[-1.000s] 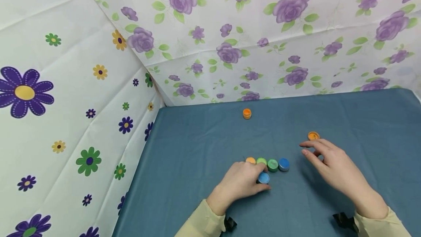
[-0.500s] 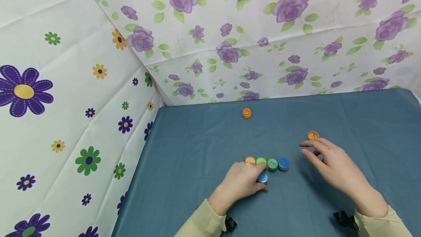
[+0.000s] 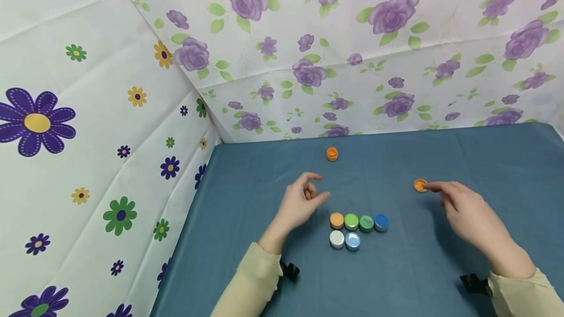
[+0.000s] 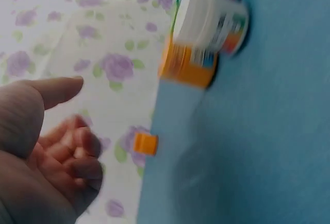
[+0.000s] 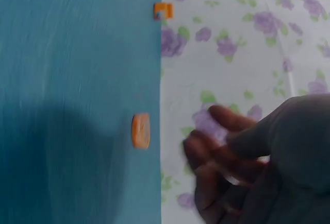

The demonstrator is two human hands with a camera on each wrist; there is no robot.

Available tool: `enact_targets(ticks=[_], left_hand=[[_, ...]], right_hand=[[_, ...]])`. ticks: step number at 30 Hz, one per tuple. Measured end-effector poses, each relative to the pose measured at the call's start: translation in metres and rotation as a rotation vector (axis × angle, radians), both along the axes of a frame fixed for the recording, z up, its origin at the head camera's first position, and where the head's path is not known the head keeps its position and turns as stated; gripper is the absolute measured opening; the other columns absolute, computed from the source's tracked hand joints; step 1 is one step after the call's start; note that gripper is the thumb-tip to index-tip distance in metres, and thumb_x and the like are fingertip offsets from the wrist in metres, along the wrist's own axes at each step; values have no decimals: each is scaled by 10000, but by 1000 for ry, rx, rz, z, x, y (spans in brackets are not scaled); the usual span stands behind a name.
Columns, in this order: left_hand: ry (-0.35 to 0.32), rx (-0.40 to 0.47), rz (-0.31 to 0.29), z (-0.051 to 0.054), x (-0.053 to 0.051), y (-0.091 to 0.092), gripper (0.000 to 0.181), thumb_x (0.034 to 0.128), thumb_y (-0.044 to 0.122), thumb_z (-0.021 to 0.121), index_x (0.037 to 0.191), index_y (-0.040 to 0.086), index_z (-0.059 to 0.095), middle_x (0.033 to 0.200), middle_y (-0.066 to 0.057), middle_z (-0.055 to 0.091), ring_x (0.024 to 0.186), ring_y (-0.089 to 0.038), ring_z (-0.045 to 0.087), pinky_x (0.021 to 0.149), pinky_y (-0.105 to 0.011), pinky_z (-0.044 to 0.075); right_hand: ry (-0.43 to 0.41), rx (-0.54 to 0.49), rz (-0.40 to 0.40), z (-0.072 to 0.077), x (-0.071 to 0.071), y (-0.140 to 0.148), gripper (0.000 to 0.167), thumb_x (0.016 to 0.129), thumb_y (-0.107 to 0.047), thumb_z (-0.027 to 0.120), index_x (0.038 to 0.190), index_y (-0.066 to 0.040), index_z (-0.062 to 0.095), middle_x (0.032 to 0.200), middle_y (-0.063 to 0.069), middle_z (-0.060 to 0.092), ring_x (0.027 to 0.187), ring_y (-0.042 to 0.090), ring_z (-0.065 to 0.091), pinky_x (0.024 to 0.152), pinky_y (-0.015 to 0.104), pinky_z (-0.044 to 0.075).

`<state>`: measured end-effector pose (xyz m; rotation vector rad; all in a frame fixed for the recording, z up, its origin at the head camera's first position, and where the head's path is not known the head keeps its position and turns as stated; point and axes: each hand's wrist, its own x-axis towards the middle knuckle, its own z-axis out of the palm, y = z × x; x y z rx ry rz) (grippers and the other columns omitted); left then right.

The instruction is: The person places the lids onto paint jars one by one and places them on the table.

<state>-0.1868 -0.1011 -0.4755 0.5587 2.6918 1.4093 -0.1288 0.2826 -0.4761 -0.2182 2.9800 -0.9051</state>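
Note:
Small paint jars stand in two rows mid-table. Behind are an orange jar (image 3: pixel 337 220), a light green jar (image 3: pixel 351 221), a dark green jar (image 3: pixel 366 223) and a blue jar (image 3: pixel 381 222). In front sit a white jar (image 3: pixel 337 239) and a light blue jar (image 3: pixel 352 241). My left hand (image 3: pixel 300 201), holding nothing, hovers left of and beyond them, fingers loosely bent. An orange lid (image 3: pixel 420 185) lies with its hollow side up. My right hand (image 3: pixel 476 216) is beside it, index fingertip overlapping its edge in the head view; the right wrist view shows a gap between them.
An uncapped orange jar (image 3: pixel 332 154) stands near the table's back edge. The blue cloth (image 3: pixel 264 185) covers the table. Flowered sheets (image 3: pixel 273 53) rise behind it and along the left side.
My left hand has let go of the light blue jar and moved away from me and left, uncovering the white jar. My right hand has shifted slightly right, its index finger now over the lid's edge.

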Motion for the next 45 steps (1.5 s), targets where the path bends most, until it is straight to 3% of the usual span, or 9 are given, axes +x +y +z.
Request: enact_targets(ticks=[4,9,13,18,21,29,37,41,45], left_hand=[[-105,-33,50,-3,-33,3,557,1003,212,792,1490,59,571,987,-81,657,725,-158,576,648,-327,489],[-155,-134,121,-8,-68,14,586,988,179,808,1502,34,568,1166,-170,656,867,-216,599,777,-399,520],[-180,-195,190,-14,-87,25,598,977,213,827,1500,60,581,1189,-147,636,987,-243,571,868,-436,506],[-217,-208,244,-21,-102,39,651,970,281,840,1530,91,568,1252,-118,637,1106,-265,588,936,-434,525],[-228,-189,277,-23,-107,46,637,968,297,841,1521,108,586,1289,-127,644,1164,-280,599,965,-444,536],[-218,-225,338,-27,-117,61,566,966,329,843,1475,170,650,1236,-82,658,1097,-240,607,920,-421,535],[-183,-272,379,-30,-121,62,471,978,331,829,1409,187,707,1223,-53,682,1074,-231,632,914,-408,545],[-183,-197,357,-32,-118,59,423,979,294,831,1354,136,714,1210,-66,682,1100,-247,640,952,-415,547],[-185,-31,281,-34,-110,52,367,976,243,834,1284,100,693,1198,-59,685,1064,-228,660,914,-393,568]], right_hand=[[-71,51,-18,-6,-10,11,407,1108,-3,434,1500,61,525,1400,387,525,1188,576,565,814,654,516],[-94,68,-40,-13,-22,12,494,1110,-129,566,1550,68,457,1425,408,483,1133,545,603,765,605,534],[-141,73,-26,-18,-32,10,649,1087,-228,642,1600,70,378,1467,442,408,1189,584,559,819,666,513],[-162,102,-9,-22,-44,4,725,1052,-301,702,1603,51,388,1492,464,373,1290,654,446,936,772,427],[-152,122,-8,-23,-49,0,715,1039,-319,727,1589,29,432,1477,458,396,1278,652,458,927,770,438],[-93,169,-36,-27,-49,-8,554,1023,-235,756,1499,-17,577,1322,405,500,1075,558,586,749,651,518],[-60,179,-53,-30,-49,-13,458,1029,-179,743,1446,-27,631,1258,356,543,1033,505,611,748,632,526],[-54,161,-60,-31,-48,-10,424,1030,-175,741,1411,-14,648,1248,348,555,1024,500,613,758,636,520],[-58,121,-66,-31,-44,-4,418,1036,-199,730,1381,17,637,1226,335,579,1012,477,615,775,623,514]])
